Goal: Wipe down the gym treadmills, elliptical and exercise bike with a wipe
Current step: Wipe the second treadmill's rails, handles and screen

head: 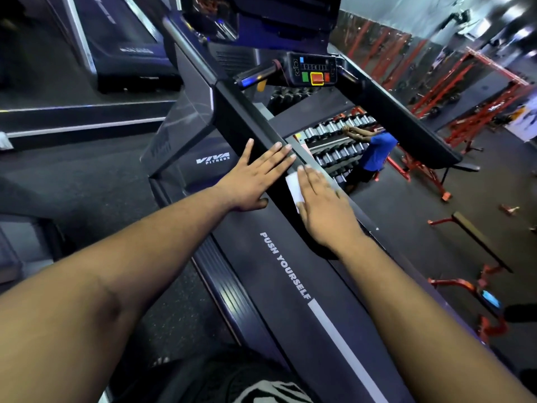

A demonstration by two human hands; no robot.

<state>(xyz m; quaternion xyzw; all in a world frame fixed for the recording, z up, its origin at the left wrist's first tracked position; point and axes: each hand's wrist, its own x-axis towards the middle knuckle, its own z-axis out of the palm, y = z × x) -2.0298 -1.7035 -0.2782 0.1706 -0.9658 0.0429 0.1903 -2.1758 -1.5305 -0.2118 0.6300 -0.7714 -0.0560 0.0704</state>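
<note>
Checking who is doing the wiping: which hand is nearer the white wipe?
Right. The right hand presses flat on the wipe; the left hand lies flat on the rail beside it, apart.

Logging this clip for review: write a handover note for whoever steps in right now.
Left hand: flat and open, resting on the treadmill's side rail.
Right hand: fingers straight, pressing the white wipe onto the same rail.
Done: cannot tell how much of the rail is wiped.
Left: rest of this rail, the control panel, the neighbouring treadmill. Elliptical and bike are not in view.
</note>
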